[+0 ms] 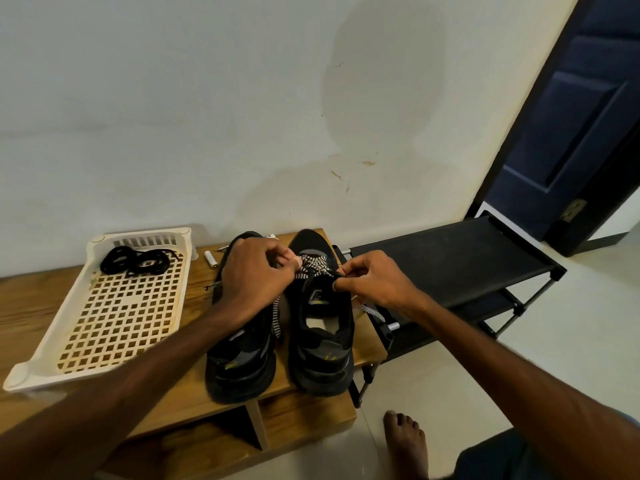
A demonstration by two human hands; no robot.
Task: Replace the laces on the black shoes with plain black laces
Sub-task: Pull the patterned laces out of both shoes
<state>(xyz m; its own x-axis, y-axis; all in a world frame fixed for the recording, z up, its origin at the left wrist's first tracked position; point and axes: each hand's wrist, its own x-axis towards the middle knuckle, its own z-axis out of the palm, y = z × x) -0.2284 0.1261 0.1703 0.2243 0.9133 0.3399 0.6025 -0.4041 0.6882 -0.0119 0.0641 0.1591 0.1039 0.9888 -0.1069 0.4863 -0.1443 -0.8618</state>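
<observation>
Left hand (256, 271), right hand (374, 278) pinch black-white checkered lace (313, 265) on black shoe (322, 341).

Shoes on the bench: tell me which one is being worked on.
The shoe nearer the black rack: both the left hand and right hand pinch its patterned lace. The other shoe, beside the white tray, is not gripped.
</observation>
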